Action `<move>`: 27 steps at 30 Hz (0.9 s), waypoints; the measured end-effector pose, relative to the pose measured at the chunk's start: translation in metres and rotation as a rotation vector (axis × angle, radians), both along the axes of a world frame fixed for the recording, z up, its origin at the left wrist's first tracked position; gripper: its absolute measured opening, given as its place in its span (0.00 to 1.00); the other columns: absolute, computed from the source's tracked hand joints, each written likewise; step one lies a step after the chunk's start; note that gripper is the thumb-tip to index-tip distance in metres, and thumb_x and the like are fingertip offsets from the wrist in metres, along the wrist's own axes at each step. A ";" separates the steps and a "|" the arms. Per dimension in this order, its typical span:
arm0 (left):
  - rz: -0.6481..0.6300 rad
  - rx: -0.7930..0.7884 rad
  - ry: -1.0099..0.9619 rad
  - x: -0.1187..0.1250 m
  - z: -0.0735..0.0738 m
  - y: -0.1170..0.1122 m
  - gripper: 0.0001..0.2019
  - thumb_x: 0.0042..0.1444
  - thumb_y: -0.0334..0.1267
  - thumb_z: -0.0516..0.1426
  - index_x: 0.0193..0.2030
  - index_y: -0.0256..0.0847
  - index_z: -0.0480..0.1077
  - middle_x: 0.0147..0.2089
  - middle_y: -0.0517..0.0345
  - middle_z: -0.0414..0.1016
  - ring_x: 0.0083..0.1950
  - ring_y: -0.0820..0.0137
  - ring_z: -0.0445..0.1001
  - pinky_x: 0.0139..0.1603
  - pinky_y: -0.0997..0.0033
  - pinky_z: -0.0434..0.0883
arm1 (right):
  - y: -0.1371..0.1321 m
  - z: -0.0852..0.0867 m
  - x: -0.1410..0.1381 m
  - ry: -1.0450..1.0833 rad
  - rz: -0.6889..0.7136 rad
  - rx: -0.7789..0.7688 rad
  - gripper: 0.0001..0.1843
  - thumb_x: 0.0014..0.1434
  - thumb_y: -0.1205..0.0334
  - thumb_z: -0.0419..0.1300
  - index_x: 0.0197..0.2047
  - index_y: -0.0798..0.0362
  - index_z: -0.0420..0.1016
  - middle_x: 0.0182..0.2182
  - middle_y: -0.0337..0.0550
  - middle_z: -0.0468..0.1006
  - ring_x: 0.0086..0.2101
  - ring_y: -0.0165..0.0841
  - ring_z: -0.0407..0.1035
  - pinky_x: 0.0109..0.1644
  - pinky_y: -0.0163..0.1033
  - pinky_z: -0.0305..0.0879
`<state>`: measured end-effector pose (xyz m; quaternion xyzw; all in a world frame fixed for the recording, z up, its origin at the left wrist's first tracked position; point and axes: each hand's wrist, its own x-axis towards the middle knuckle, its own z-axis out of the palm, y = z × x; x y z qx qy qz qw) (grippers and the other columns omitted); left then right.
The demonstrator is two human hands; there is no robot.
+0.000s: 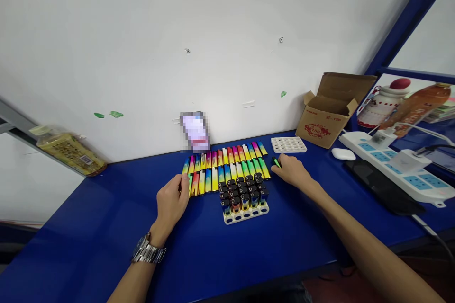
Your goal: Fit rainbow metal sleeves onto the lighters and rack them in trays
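My left hand [172, 201], with a metal watch at the wrist, has its fingers curled closed at the left end of the front row of lighters [208, 181], on a greenish lighter [190, 182] they partly cover. To the right of the rows, my right hand [290, 170] grips a green lighter with a dark top [276, 162]. Behind lies a second row of shiny multicoloured lighters [230, 154]. Between my hands and nearer to me, a white holder [245, 216] carries several upright lighters with black tops [244, 197]; its front holes show no lighters.
A white perforated tray [288, 145] lies behind my right hand, beside an open cardboard box [320, 120]. Farther right are a white case [343, 154], a black phone [384, 187] and a power strip [401, 165]. A blurred phone [196, 131] leans on the wall; a bottle [71, 151] lies left.
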<state>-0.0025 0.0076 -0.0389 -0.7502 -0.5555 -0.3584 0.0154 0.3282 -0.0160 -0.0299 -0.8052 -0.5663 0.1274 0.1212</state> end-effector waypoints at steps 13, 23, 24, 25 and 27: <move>0.007 -0.034 -0.029 0.000 0.000 0.001 0.18 0.62 0.44 0.45 0.27 0.39 0.67 0.18 0.62 0.64 0.20 0.74 0.63 0.23 0.73 0.55 | -0.014 -0.007 -0.020 1.437 0.099 0.527 0.10 0.54 0.53 0.50 0.28 0.49 0.59 0.11 0.28 0.57 0.11 0.24 0.48 0.15 0.30 0.44; -0.002 -0.027 -0.027 0.000 0.000 0.000 0.18 0.62 0.43 0.45 0.27 0.39 0.68 0.18 0.62 0.65 0.20 0.75 0.63 0.23 0.73 0.55 | -0.020 -0.001 -0.038 1.505 -0.212 0.329 0.23 0.54 0.56 0.42 0.10 0.50 0.52 0.06 0.31 0.46 0.09 0.21 0.38 0.13 0.29 0.32; -0.002 -0.025 -0.027 0.000 0.000 0.000 0.18 0.63 0.43 0.45 0.27 0.39 0.68 0.18 0.62 0.65 0.20 0.75 0.63 0.23 0.73 0.55 | -0.020 0.000 -0.040 1.503 -0.216 0.333 0.23 0.54 0.56 0.42 0.10 0.50 0.52 0.06 0.31 0.47 0.08 0.21 0.39 0.13 0.29 0.32; -0.002 -0.024 -0.028 0.000 0.000 0.000 0.18 0.63 0.43 0.45 0.27 0.38 0.67 0.18 0.61 0.65 0.20 0.75 0.63 0.23 0.74 0.56 | -0.021 0.001 -0.040 1.502 -0.220 0.334 0.22 0.54 0.57 0.43 0.10 0.50 0.52 0.06 0.31 0.47 0.08 0.21 0.39 0.13 0.29 0.32; -0.003 -0.022 -0.029 0.000 0.000 0.000 0.18 0.63 0.43 0.45 0.27 0.38 0.67 0.18 0.61 0.65 0.20 0.75 0.63 0.23 0.74 0.55 | -0.021 0.001 -0.040 1.507 -0.224 0.329 0.22 0.54 0.57 0.43 0.10 0.50 0.52 0.06 0.31 0.47 0.08 0.21 0.39 0.13 0.29 0.33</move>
